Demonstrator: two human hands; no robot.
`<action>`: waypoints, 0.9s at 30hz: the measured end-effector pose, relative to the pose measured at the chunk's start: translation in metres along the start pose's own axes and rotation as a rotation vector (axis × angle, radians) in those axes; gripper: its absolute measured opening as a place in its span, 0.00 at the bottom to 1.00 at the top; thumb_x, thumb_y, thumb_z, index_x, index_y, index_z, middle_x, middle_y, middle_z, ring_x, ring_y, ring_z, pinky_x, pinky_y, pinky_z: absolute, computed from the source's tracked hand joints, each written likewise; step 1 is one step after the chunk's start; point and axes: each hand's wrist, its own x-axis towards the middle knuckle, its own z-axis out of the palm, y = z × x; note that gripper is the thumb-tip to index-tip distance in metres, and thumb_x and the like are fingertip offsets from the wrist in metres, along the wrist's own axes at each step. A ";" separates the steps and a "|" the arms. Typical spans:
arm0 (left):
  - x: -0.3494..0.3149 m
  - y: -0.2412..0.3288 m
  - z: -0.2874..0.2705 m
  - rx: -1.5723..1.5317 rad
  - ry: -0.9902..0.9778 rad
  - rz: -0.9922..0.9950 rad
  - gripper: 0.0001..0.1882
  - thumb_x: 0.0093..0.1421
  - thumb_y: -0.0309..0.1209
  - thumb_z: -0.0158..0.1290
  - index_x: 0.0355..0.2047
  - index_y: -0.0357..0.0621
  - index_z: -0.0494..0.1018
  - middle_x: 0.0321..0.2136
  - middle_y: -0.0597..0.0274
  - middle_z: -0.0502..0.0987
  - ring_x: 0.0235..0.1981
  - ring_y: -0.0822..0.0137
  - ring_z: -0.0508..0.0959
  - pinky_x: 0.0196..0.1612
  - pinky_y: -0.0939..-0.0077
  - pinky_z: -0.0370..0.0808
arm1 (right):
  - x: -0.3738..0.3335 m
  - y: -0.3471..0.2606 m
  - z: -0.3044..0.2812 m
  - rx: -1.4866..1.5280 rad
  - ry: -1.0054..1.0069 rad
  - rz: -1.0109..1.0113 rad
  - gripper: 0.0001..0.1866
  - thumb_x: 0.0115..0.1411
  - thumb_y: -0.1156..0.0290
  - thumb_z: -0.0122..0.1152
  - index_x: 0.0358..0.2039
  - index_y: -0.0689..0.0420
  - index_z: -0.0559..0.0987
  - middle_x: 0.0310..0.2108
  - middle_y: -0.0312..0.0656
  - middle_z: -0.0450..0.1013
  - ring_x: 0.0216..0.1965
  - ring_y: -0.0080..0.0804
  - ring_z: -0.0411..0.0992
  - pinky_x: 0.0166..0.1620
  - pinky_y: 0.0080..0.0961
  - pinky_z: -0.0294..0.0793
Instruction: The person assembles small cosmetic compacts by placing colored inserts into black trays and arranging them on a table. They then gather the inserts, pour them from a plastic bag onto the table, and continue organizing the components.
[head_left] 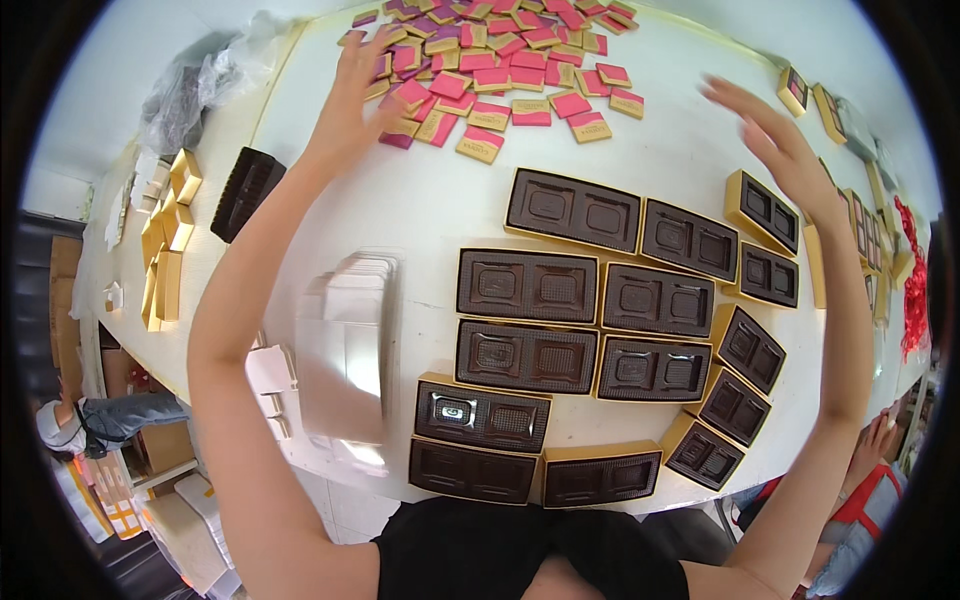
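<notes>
My left hand (352, 105) is at the left edge of a loose pile of small wrapped chocolates (490, 77) in pink, purple and gold. Its fingers point away from me with the thumb apart, and I see nothing gripped in it. On the far right, my right hand (778, 145) hovers over the table with fingers stretched and slightly blurred, holding nothing. Close below that hand stands a small gold box (762, 208) with a dark brown tray insert. Several larger gold boxes (572, 208) with dark two-section trays fill the middle and near side of the table.
A stack of clear plastic lids (345, 345) lies left of the boxes. Beyond my left forearm are a stack of dark trays (247, 193), empty gold box frames (165, 240) and crumpled clear plastic (240, 58). Red ribbon (914, 280) lies far right. Other people (130, 415) are at both sides.
</notes>
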 end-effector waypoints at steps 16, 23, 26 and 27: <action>0.103 0.056 0.091 0.640 -0.348 0.272 0.30 0.58 0.43 0.56 0.61 0.62 0.64 0.60 0.58 0.66 0.53 0.49 0.72 0.55 0.50 0.67 | -0.109 -0.006 0.066 0.269 0.306 0.093 0.23 0.67 0.55 0.48 0.56 0.56 0.73 0.61 0.49 0.64 0.63 0.45 0.60 0.63 0.34 0.57; 0.139 0.080 0.163 0.579 -0.309 0.291 0.26 0.55 0.35 0.56 0.55 0.47 0.70 0.42 0.53 0.80 0.39 0.56 0.80 0.45 0.68 0.75 | -0.125 0.013 0.066 0.335 0.491 0.246 0.21 0.67 0.59 0.50 0.54 0.60 0.73 0.55 0.47 0.70 0.59 0.38 0.66 0.59 0.29 0.62; 0.140 0.075 0.168 0.492 -0.275 0.270 0.25 0.54 0.34 0.55 0.53 0.45 0.71 0.39 0.55 0.81 0.36 0.59 0.81 0.42 0.70 0.76 | -0.124 0.018 0.068 0.346 0.531 0.236 0.20 0.67 0.61 0.51 0.53 0.59 0.74 0.53 0.46 0.72 0.57 0.36 0.68 0.58 0.28 0.63; 0.139 0.076 0.167 0.458 -0.285 0.250 0.25 0.54 0.34 0.56 0.53 0.44 0.71 0.38 0.55 0.81 0.36 0.59 0.81 0.42 0.70 0.76 | -0.121 0.016 0.065 0.357 0.539 0.237 0.19 0.67 0.61 0.52 0.53 0.59 0.74 0.52 0.45 0.73 0.56 0.35 0.68 0.58 0.28 0.63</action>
